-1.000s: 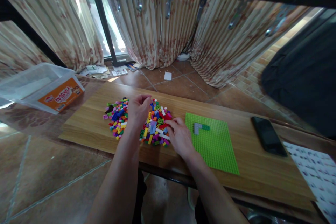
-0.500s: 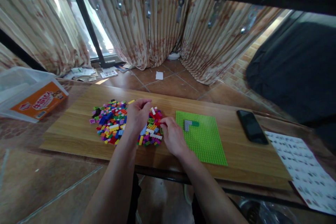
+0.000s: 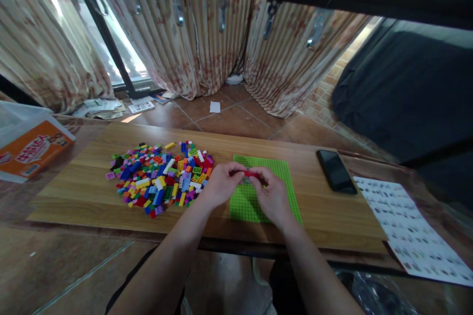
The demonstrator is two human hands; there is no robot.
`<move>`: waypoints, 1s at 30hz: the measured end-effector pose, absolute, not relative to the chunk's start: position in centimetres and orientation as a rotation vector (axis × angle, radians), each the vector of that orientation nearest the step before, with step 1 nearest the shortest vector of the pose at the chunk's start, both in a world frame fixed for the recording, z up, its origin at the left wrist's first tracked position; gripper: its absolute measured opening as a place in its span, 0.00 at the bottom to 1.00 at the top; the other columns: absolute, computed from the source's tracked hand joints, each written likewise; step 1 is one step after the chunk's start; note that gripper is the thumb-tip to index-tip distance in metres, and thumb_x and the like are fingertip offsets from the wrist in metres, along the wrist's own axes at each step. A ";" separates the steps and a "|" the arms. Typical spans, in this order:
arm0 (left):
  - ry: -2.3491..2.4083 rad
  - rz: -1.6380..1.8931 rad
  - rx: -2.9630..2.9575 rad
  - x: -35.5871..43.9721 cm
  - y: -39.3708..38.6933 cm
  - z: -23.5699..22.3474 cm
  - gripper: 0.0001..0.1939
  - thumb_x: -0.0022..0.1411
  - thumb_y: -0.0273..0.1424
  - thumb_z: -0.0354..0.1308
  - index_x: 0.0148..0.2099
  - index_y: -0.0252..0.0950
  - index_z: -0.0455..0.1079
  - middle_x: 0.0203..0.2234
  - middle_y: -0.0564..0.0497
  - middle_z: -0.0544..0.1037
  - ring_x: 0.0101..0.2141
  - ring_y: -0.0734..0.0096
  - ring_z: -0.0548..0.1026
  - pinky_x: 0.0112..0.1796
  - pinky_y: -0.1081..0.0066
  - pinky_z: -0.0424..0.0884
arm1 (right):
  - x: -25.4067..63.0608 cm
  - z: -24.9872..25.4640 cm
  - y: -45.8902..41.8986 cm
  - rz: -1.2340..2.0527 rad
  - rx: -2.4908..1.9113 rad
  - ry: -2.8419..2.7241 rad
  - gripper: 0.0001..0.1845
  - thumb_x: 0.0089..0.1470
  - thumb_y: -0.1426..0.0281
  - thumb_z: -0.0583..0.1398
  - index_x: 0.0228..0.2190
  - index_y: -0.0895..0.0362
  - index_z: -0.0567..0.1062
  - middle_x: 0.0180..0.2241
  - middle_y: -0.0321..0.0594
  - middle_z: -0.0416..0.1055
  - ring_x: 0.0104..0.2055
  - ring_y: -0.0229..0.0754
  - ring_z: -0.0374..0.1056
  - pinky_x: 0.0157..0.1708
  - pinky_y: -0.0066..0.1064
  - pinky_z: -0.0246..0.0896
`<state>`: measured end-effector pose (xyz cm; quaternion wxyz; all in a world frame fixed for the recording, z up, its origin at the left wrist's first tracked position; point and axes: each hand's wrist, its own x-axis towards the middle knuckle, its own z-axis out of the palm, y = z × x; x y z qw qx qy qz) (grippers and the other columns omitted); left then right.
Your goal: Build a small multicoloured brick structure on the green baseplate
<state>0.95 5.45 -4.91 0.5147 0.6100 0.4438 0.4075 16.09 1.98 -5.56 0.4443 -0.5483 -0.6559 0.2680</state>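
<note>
Over the green baseplate (image 3: pixel 246 210), my left hand (image 3: pixel 224 184) and my right hand (image 3: pixel 272 196) meet, both closed on a red toy brick (image 3: pixel 249 173). Fingertips of each hand grip one end of it, and they cover most of its shape. Just below the red brick a bit of a grey brick (image 3: pixel 247 180) shows on the baseplate; the rest of what stands there is hidden by my hands. To the left of my left hand spreads a pile of loose coloured bricks (image 3: pixel 162 177).
A black phone (image 3: pixel 336 171) lies right of the baseplate on the wooden board (image 3: pixel 111 216). Beyond it is a printed sheet (image 3: pixel 410 229) with rows of small pictures. A clear plastic box with an orange label (image 3: pixel 35 150) stands at the far left.
Both hands have moved from the pile's right side to above the baseplate, where they now hold the red brick together. The camera view has shifted to the right.
</note>
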 end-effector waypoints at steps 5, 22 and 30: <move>1.143 0.964 1.645 2.2 5.4 -5.7 0.10 0.57 0.23 0.54 0.37 0.35 0.76 0.30 0.50 0.81 0.32 0.69 0.77 0.38 0.69 0.72 | 18.2 -5.5 2.3 0.630 -1.418 -1.694 0.09 0.58 0.69 0.57 0.39 0.55 0.77 0.38 0.41 0.77 0.40 0.43 0.72 0.43 0.36 0.65; 1.615 0.795 1.856 3.4 6.5 -6.7 0.14 0.61 0.24 0.53 0.47 0.31 0.74 0.44 0.42 0.80 0.45 0.60 0.77 0.50 0.61 0.71 | 20.5 -7.8 4.7 0.324 -1.590 -1.914 0.07 0.56 0.73 0.60 0.33 0.54 0.80 0.35 0.40 0.71 0.38 0.42 0.67 0.40 0.34 0.62; 1.627 0.736 1.890 4.1 7.0 -6.6 0.13 0.62 0.27 0.54 0.46 0.32 0.75 0.43 0.43 0.80 0.43 0.61 0.77 0.48 0.64 0.71 | 20.4 -8.0 4.8 0.342 -1.629 -1.844 0.06 0.54 0.72 0.62 0.33 0.55 0.80 0.34 0.40 0.71 0.36 0.42 0.68 0.39 0.35 0.63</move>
